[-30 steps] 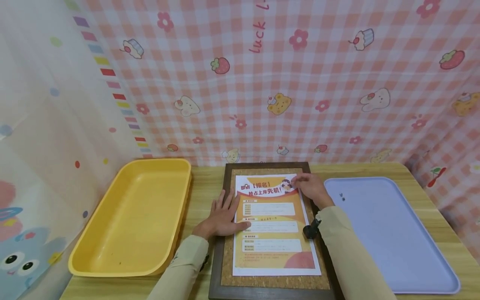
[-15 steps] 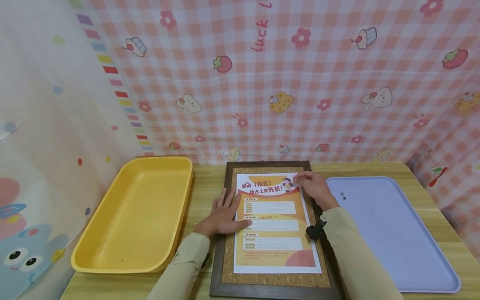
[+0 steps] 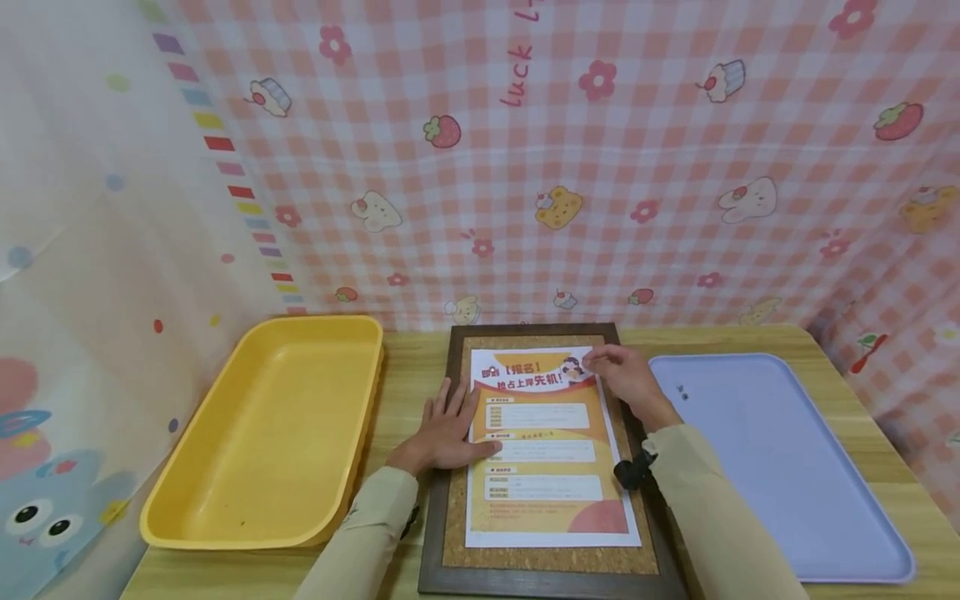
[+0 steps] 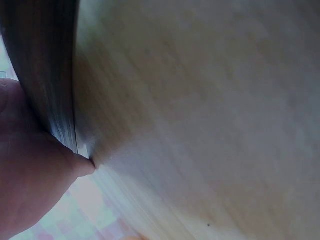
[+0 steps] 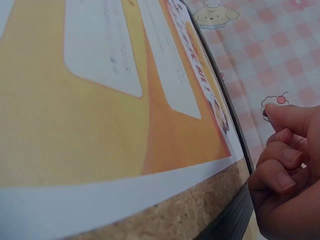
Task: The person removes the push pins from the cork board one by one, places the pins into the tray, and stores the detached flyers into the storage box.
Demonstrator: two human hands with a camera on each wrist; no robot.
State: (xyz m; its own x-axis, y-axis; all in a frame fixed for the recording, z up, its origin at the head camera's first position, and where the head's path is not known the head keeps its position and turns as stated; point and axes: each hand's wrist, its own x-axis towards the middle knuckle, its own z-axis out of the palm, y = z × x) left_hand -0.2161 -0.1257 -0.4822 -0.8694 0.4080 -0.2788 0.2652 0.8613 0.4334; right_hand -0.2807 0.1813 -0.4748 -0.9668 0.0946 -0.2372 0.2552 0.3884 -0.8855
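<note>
A printed orange and white poster lies on a cork board with a dark wooden frame. My left hand rests with spread fingers across the left frame side, its thumb on the poster's left part. In the left wrist view, part of that hand lies at the frame's outer side. At the poster's top right corner my right hand has its fingers curled, pinching a small dark pushpin between thumb and forefinger, mostly hidden. A tiny pin head shows near the top left corner.
A deep yellow tray stands left of the board. On the right, a shallow lavender tray bears a few tiny dark pieces. Everything sits on a wood-grain table, with a pink checked cloth behind.
Both hands keep their places on the poster and board. The right wrist turns slightly, and the whole view shifts a little with the head.
</note>
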